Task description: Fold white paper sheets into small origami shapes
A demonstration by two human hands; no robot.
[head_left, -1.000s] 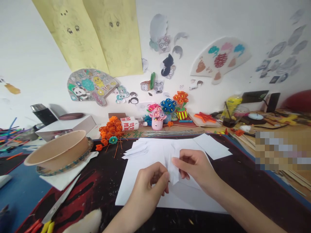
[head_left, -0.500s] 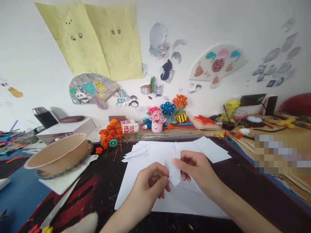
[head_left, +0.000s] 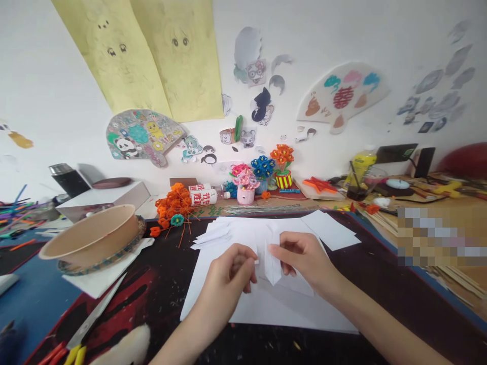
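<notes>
My right hand [head_left: 304, 253] pinches a narrow piece of folded white paper [head_left: 272, 266] between thumb and fingers; its lower end comes to a point. To its left, my left hand [head_left: 234, 271] is closed with thumb and forefinger together. A small bit of white paper [head_left: 256, 262] shows at those fingertips; whether it joins the folded piece I cannot tell. Both hands are above a stack of white sheets [head_left: 213, 299] on a dark mat. Several folded paper pieces [head_left: 213, 235] lie on the stack's far left, and loose sheets [head_left: 335, 230] at its far right.
Scissors [head_left: 85, 324] with red and yellow handles lie at the lower left, near a tan bowl [head_left: 89, 233]. Orange craft flowers [head_left: 175, 205] and small flower pots [head_left: 245, 195] line the back. A drink cup [head_left: 355, 190] and bottle [head_left: 365, 165] stand back right.
My left hand has drawn slightly left, away from the folded paper. My right hand keeps its pinch, and the paper's broad face shows a little more. The whole view has shifted slightly.
</notes>
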